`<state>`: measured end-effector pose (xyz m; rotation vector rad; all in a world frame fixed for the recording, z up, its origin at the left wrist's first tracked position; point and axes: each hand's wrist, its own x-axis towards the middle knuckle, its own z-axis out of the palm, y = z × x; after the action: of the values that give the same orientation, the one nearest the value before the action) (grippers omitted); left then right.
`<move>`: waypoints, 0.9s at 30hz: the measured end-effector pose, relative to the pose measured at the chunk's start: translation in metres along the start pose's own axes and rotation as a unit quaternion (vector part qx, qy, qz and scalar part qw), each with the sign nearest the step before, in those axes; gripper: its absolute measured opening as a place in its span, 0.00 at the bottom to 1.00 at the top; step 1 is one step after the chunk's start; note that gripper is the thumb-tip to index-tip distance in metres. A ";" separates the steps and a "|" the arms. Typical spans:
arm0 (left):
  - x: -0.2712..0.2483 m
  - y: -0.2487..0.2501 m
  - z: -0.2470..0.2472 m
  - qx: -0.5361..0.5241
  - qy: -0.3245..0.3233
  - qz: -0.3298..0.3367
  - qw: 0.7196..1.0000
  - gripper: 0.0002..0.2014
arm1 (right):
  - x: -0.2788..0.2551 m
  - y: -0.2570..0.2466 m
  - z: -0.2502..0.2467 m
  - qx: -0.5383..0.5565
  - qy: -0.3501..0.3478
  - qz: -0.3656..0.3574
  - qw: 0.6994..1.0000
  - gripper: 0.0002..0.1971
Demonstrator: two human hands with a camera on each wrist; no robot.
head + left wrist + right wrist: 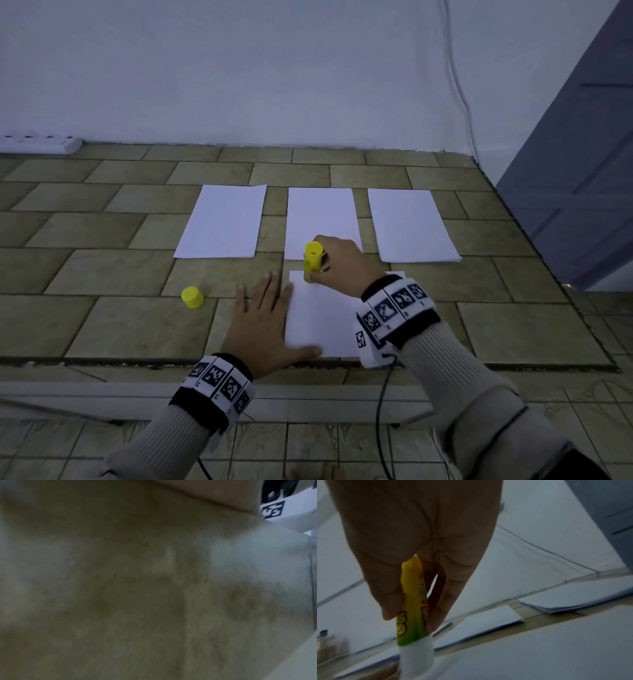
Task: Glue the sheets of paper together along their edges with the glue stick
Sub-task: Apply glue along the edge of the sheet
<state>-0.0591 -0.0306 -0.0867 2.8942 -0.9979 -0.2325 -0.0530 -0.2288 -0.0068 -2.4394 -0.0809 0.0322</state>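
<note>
Right grip: the right hand (342, 265) is curling its fingers (452, 585) round the glue stick (312, 262), holding it upright just above the middle of the frame, white tip down.

Contact point: the tip is pressing on the top left corner of the near sheet (325, 318), right at its far edge; in the right wrist view the white glue end (417, 654) is meeting the paper.

Left grip: the left hand (265, 320) is lying flat and spread, holding nothing, fingers reaching onto the sheet's left edge and thumb pinning the lower left corner. Its wrist view is showing only blurred tile.

Other paper: three stacks are sitting in a row above the near sheet, the left stack (222, 222), the middle stack (322, 216) and the right stack (411, 226), each apart from the others.

Cap: the yellow cap (192, 297) is standing on the tiled floor (102, 318), left of centre, well clear of the paper.

Step in hand, as I judge it: laying glue along the far edge.

Doing it well: keeping the stick near upright, drawing it steadily toward the right in one narrow band hugging the edge, with light pressure so the thin sheet is not wrinkling or dragging; the flat hand should be bearing down throughout.
</note>
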 end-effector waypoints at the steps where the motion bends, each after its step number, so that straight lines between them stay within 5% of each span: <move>1: 0.000 0.000 -0.001 0.002 -0.003 -0.002 1.000 0.67 | -0.009 0.004 -0.003 0.025 0.000 0.003 1.000 0.09; 5: 0.001 0.000 0.000 0.024 -0.014 -0.012 1.000 0.66 | -0.052 0.016 -0.011 0.110 -0.038 -0.017 0.993 0.08; 14: 0.000 0.001 0.000 0.019 -0.012 -0.012 1.000 0.65 | -0.103 0.025 -0.015 0.119 -0.052 -0.020 0.991 0.09; 27: 0.000 0.001 0.000 0.015 -0.011 -0.013 1.000 0.64 | -0.058 0.030 -0.026 0.092 -0.027 -0.020 0.995 0.05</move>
<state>-0.0596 -0.0314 -0.0861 2.9399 -0.9756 -0.2545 -0.1082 -0.2725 -0.0060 -2.2520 -0.1452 0.0831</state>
